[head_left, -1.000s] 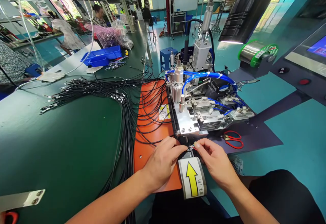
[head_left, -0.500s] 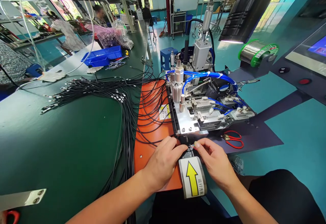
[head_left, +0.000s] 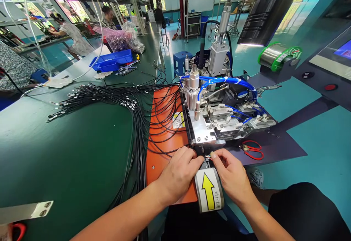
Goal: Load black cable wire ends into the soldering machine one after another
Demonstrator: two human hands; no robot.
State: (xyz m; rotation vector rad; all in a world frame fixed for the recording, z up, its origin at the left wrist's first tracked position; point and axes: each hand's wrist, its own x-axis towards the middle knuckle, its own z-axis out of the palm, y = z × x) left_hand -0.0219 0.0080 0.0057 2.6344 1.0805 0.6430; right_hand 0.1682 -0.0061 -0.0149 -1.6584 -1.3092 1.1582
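Note:
My right hand (head_left: 229, 170) pinches the thin coloured wires (head_left: 210, 157) at a cable end, in front of the machine (head_left: 203, 127). Beside it, my left hand (head_left: 182, 171) is closed at the same spot, thumb and finger pressed together at the machine's front edge; the cable part inside its fingers is mostly hidden. Just below both hands is a curved cover with a yellow arrow (head_left: 209, 191). Black cables (head_left: 161, 118) run from the machine across the orange plate (head_left: 157, 171) to a large bundle (head_left: 109, 96) on the green table.
Red-handled cutters (head_left: 253, 150) lie right of the machine. A solder spool (head_left: 276, 56) and a black lamp-like cylinder (head_left: 265, 16) stand behind on the right. Blue trays (head_left: 111, 61) rest on the table's far side. Two people sit at the back left.
The whole view has shifted slightly to the right. Both hands stay at the same place with the wires, with hardly any movement.

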